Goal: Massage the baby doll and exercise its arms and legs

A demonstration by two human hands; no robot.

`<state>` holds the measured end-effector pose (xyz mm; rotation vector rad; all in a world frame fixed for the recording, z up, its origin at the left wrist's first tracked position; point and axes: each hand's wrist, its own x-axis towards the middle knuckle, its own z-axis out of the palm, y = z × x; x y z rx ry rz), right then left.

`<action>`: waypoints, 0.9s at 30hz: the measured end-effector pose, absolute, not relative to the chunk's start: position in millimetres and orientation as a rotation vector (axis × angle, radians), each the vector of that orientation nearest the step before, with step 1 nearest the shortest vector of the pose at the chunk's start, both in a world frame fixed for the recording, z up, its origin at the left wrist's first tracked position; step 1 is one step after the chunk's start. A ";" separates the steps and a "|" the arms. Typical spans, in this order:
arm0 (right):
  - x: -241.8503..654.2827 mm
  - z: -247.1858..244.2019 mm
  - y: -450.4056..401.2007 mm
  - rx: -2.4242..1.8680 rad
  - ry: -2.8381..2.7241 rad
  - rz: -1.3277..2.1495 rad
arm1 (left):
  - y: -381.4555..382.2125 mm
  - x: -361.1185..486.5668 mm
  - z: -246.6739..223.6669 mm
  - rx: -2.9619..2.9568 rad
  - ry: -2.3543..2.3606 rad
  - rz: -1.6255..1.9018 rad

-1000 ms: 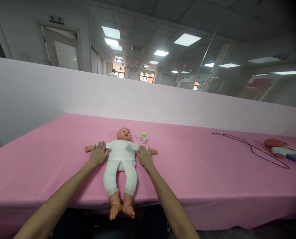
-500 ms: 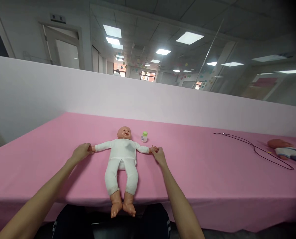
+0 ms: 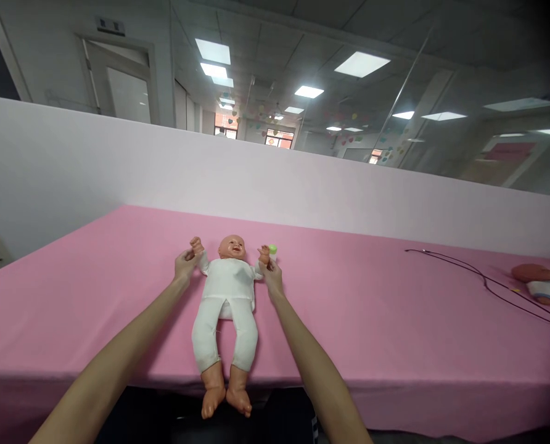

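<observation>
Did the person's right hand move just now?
Yes: judged against the green-capped bottle, the right hand shifted inward toward the baby doll, from right of the bottle to just below it.

The doll's head (image 3: 231, 248) — glossy plastic; its romper (image 3: 224, 296) — matt cloth.

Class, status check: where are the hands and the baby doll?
Baby doll face-up on pink table, arms raised. Left hand gripping one arm, right hand the other. Green-capped bottle beside right hand.
</observation>
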<state>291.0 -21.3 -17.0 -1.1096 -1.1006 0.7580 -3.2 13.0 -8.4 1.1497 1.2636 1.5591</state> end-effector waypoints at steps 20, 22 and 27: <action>327.1 -3.2 -29.4 -1.157 -1.298 1.099 | 30.3 -37.9 1.9 1.362 0.935 1.235; 338.5 3.3 -44.4 -1.082 -1.442 1.192 | 16.0 -51.1 -0.6 1.439 0.918 1.167; 353.0 7.6 -65.5 -1.061 -1.781 1.224 | -0.8 -65.0 -10.8 1.800 0.803 0.931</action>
